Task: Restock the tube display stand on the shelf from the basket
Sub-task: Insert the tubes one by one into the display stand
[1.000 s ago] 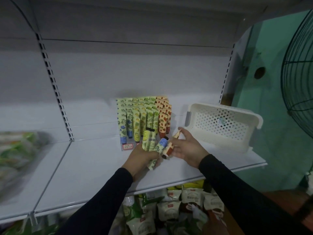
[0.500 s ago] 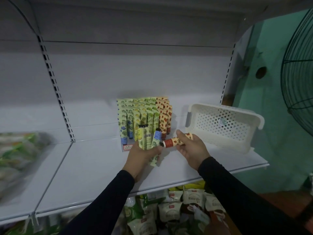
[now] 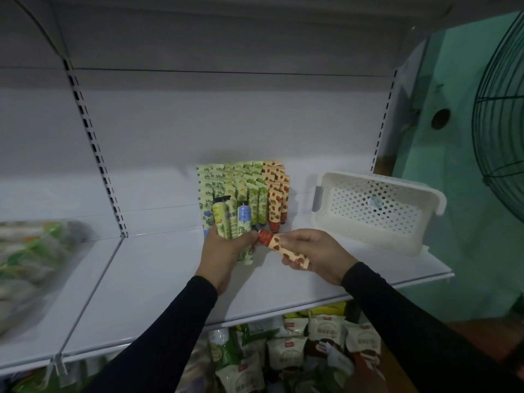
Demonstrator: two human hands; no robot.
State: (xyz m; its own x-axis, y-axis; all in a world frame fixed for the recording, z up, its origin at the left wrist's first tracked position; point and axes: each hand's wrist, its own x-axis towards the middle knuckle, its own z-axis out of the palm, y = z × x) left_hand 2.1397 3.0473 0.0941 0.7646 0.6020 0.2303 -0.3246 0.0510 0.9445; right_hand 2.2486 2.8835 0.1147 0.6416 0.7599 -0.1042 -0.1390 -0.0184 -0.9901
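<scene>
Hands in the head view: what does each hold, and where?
Left hand grips a bunch of tubes by their lower ends. Right hand holds an orange tube around its body, red cap free.

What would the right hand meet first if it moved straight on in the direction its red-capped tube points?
Most likely the left hand and its bundle of tubes: the right hand aims its strawberry tube cap-first left and slightly up, the cap almost at the left fingers. Depth between them is unclear.
</scene>
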